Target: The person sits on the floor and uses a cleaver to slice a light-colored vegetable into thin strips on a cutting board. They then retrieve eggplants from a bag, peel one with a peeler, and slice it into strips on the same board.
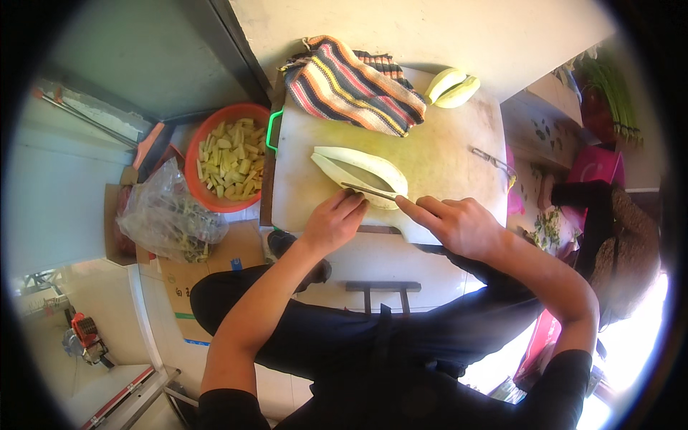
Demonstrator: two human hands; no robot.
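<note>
A pale, hollowed vegetable piece [379,164], perhaps a gourd or eggplant, lies on a white cutting board [451,145]. My right hand [457,223] grips a knife [371,191], its forefinger stretched along it, with the blade over the near edge of the vegetable. The fingers of my left hand [338,215] are bent together at that same edge, by the blade's tip; whether they pinch the vegetable is hard to see. Another pale green piece [454,88] rests at the board's back right. A metal peeler-like tool [492,159] lies near the right edge.
A striped knit cloth [357,88] covers the board's back left. On the left stand an orange basin of cut vegetable sticks [231,161] and a clear plastic bag [166,215]. Another person [623,242] is at the right, near a pink container [596,164] and greens [607,91].
</note>
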